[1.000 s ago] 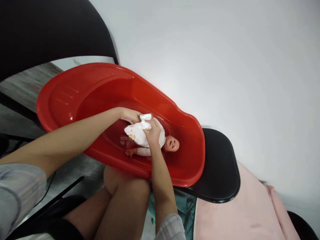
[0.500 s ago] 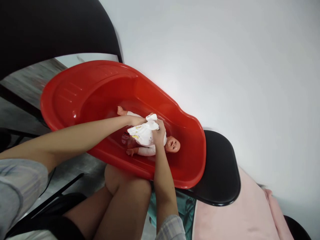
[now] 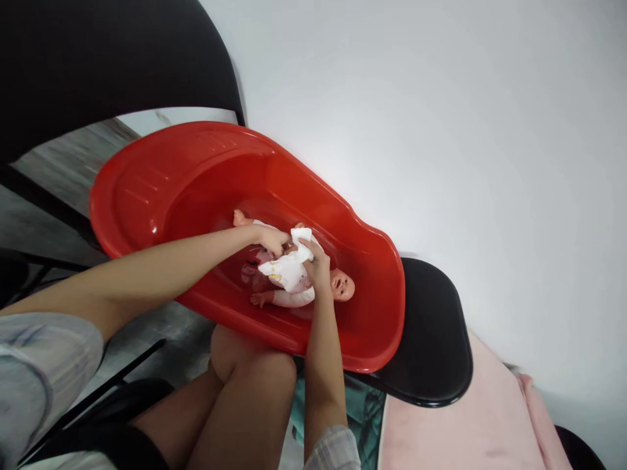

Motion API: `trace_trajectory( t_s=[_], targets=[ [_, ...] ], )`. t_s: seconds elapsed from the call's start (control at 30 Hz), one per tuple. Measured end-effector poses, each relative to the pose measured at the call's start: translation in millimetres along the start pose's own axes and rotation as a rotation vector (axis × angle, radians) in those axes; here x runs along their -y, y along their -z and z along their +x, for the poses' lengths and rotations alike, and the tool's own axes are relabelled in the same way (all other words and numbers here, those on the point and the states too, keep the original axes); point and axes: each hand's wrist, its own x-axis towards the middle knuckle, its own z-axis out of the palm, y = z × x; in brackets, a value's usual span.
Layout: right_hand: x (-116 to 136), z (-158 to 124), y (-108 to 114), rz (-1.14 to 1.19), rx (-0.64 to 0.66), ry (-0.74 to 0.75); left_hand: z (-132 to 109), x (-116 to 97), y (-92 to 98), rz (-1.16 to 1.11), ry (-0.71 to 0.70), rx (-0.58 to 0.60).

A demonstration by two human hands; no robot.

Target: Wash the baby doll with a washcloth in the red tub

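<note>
A baby doll (image 3: 343,285) lies on its back in a red baby bathtub (image 3: 377,313), its head toward the right end. It wears a white printed garment (image 3: 289,271), whose lower part is folded up toward the chest. My right hand (image 3: 317,261) is closed on the raised white cloth over the doll's chest. Beside it, my left hand (image 3: 272,240) is at the doll's middle with fingers curled in; whatever they hold is hidden. One bare foot of the doll shows beyond my left wrist, and one doll hand lies near the tub's close side.
The tub rests partly on a black chair seat (image 3: 431,333) at the right. Another black chair's backrest (image 3: 122,52) rises at the upper left. A white wall (image 3: 441,130) borders the tub's far side. Pink cloth (image 3: 441,431) and dark green fabric (image 3: 362,411) lie at the lower right.
My left hand has come out from under the white cloth and its curled fingers now show. The cloth's raised edge has shifted slightly toward the right hand. The view has moved slightly.
</note>
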Motion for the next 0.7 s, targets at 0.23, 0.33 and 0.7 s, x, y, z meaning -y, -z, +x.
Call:
trace_trajectory(
  t_s=[0.23,0.33,0.7],
  targets=[
    [-10,3,0,-0.104,-0.119,-0.136,-12,-9,12.8,0.057,0.091,0.02],
    [-12,4,-3,-0.125,-0.114,-0.136,-11,-3,15.3,-0.07,0.018,0.014],
    [-4,0,-43,0.131,0.071,-0.132,-25,25,51.1,-0.238,0.132,-0.307]
  ],
)
